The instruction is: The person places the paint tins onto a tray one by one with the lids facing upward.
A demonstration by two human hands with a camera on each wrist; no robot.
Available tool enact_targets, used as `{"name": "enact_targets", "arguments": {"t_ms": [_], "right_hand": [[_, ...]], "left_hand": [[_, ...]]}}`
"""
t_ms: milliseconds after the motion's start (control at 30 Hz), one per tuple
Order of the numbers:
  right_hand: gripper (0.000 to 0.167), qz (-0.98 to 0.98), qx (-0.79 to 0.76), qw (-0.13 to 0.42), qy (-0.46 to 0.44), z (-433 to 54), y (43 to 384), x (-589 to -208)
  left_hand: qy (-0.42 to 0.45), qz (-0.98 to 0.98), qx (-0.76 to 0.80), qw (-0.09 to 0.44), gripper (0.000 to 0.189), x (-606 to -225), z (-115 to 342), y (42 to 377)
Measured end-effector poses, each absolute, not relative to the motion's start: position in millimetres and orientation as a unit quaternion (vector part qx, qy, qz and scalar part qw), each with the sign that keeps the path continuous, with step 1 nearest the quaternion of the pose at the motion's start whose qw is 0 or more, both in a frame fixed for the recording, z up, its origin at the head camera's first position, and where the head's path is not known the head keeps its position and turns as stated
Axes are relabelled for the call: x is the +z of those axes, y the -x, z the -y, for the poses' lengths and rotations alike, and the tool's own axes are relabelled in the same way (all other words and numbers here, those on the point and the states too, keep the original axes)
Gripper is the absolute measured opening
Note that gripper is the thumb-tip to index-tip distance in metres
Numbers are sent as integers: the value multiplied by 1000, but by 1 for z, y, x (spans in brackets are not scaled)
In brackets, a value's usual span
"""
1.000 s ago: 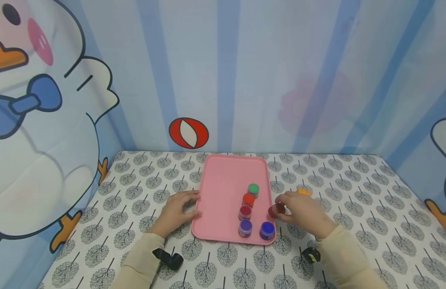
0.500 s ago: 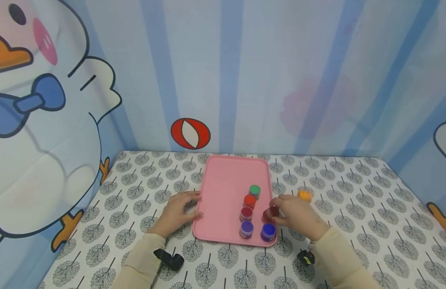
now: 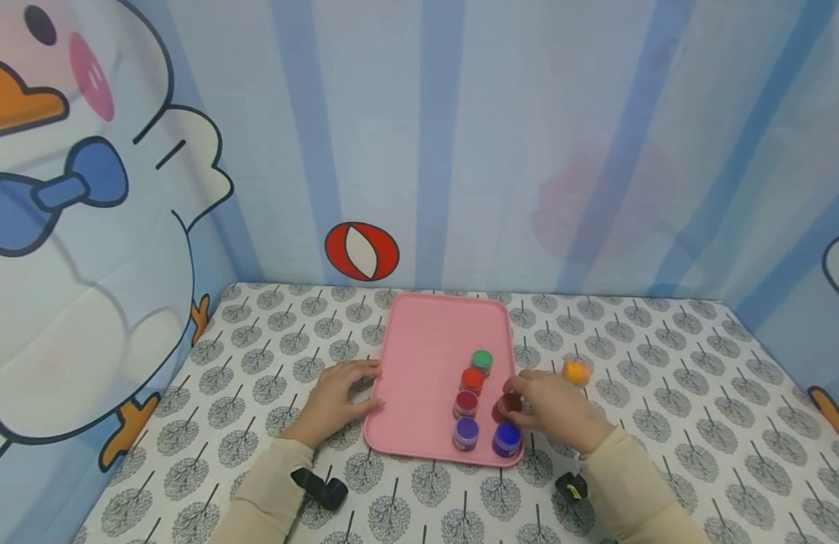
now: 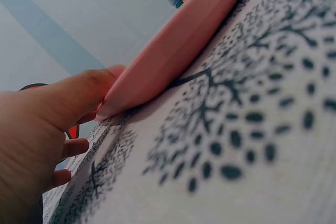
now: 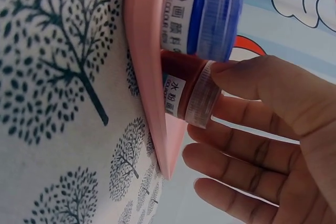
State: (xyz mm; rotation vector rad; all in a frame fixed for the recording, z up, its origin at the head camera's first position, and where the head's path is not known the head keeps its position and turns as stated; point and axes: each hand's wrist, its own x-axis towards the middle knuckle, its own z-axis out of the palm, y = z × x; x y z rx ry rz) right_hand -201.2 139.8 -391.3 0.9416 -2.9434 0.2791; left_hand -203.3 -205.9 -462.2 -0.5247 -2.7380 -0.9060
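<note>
On a pink tray (image 3: 426,340) my right hand (image 3: 555,412) holds a brownish-red paint jar (image 3: 505,409) by its clear lid, thumb and index finger on either side. The right wrist view has this jar (image 5: 184,85) upright just inside the tray's rim, beside a blue paint jar (image 5: 210,17). A row of jars stands to the left of it: green (image 3: 481,360), red (image 3: 472,379), dark red (image 3: 465,404) and purple (image 3: 465,433). My left hand (image 3: 334,400) rests against the tray's left rim, thumb and fingertips touching it and spread apart.
A small orange object (image 3: 576,372) lies on the tree-patterned tablecloth (image 3: 637,363), right of the tray. Behind the table hangs a striped blue curtain (image 3: 487,151) with cartoon figures. Black straps with small devices (image 3: 320,487) sit at the wrists.
My right hand has brought the brownish-red jar leftward, from over the tray's right rim to inside the tray behind the blue jar. The left hand stays at the rim.
</note>
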Motion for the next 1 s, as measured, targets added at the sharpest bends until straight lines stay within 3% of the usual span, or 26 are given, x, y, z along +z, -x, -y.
{"name": "enact_targets", "arguments": {"t_ms": [1000], "right_hand": [[22, 943, 118, 11, -311, -141, 207, -401]], "left_hand": [[184, 926, -310, 113, 48, -463, 208, 203]]}}
